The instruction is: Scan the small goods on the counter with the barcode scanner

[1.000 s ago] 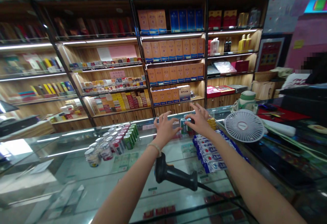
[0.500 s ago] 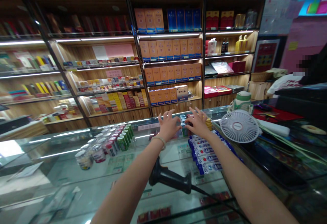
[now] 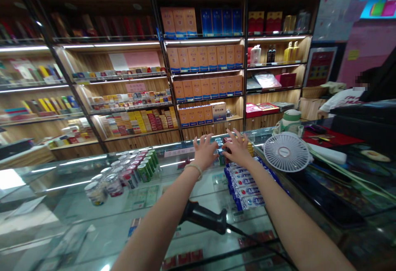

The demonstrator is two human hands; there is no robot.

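Both arms reach over a glass counter. My left hand has its fingers apart and holds nothing. My right hand, also spread and without anything in it, is beside it. Between and behind the hands stand small blue-topped containers and yellow packs, partly hidden. Blue and white packets lie in a row below my right hand. A black handheld scanner with a cable lies on the glass between my forearms. Several jars and green tins stand at the left.
A white fan and a green-lidded bottle stand at the right, near a dark phone-like slab and pale cables. Shelves of orange boxes line the back wall. A person in a white shirt is at the far right.
The view has shifted slightly, so the counter items appear a little further left. Both hands keep nearly the same spread pose. More of the person at the right shows.
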